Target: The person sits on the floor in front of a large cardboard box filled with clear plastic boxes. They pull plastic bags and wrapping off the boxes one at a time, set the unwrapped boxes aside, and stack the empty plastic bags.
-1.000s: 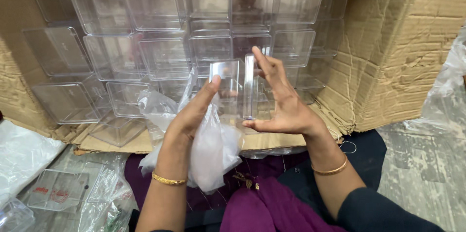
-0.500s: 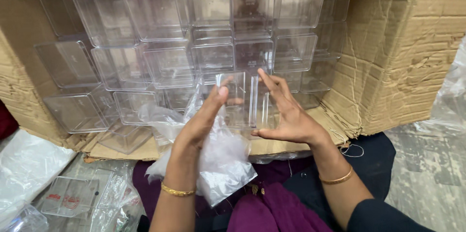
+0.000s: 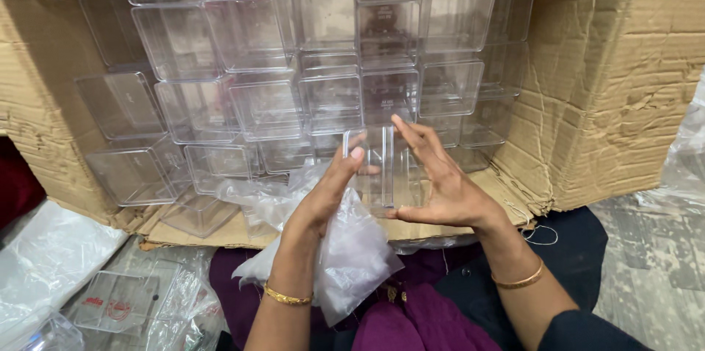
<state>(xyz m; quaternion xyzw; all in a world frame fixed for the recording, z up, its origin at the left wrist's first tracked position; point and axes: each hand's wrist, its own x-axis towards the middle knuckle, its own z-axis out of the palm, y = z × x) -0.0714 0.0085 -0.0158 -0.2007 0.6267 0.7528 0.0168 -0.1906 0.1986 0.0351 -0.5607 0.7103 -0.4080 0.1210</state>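
Left hand point(image 3: 323, 200) and right hand point(image 3: 440, 189) raised, palms facing, fingers point(image 3: 411, 138) extended.

Both hands point(image 3: 389, 189) grip clear box point(image 3: 380, 167) — carton point(image 3: 617, 87) behind.

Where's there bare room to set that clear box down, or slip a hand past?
Bare patches: the cardboard flap below the stacked clear boxes, left of the left hand, and the grey floor right of the carton wall. Crowded: the carton's inside, the lap under the plastic bag, and bottom left with wrapped lids.
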